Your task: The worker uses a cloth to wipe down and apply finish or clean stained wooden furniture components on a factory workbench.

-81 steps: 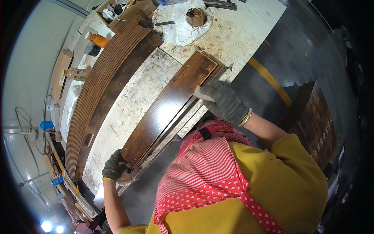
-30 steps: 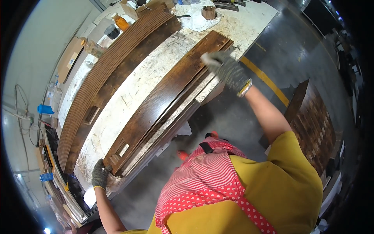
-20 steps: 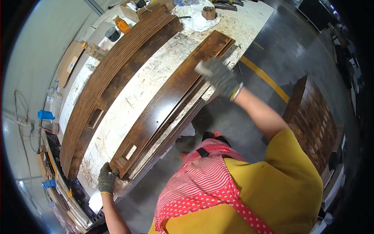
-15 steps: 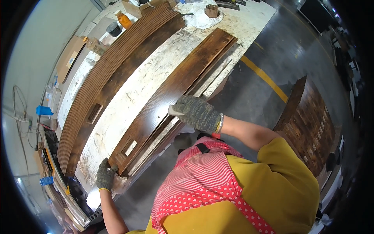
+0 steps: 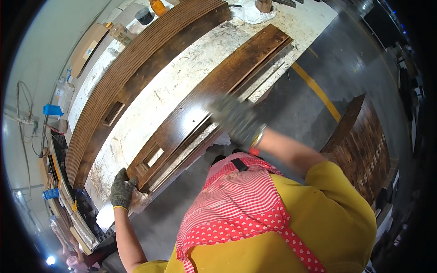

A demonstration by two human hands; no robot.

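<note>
A long dark-brown wooden board point(image 5: 200, 98) with a glossy face and a rectangular slot near its left end lies slantwise along the table's near edge. My left hand point(image 5: 122, 190), in a grey knit glove, is closed at the board's left end, with the thumb against the corner. Over the board's middle, at its near edge, is my right hand point(image 5: 234, 119), gloved alike and smeared by motion. Its fingers and anything under them cannot be made out. Beyond lies a second brown board with a ribbed face point(image 5: 136, 59) and a similar slot.
On the stained white table point(image 5: 157, 91) stand a dark cup point(image 5: 144, 16), a clear bottle point(image 5: 120, 33) and an orange bottle point(image 5: 158, 7) at the back. A brown slatted wooden panel point(image 5: 359, 145) is at right on the grey floor. Another person point(image 5: 76, 260) shows at lower left.
The view has shifted, so the table and boards appear higher and further right. My right hand has become blurred, and the pale thing by its fingertips is no longer distinct. My left hand stays at the board's end.
</note>
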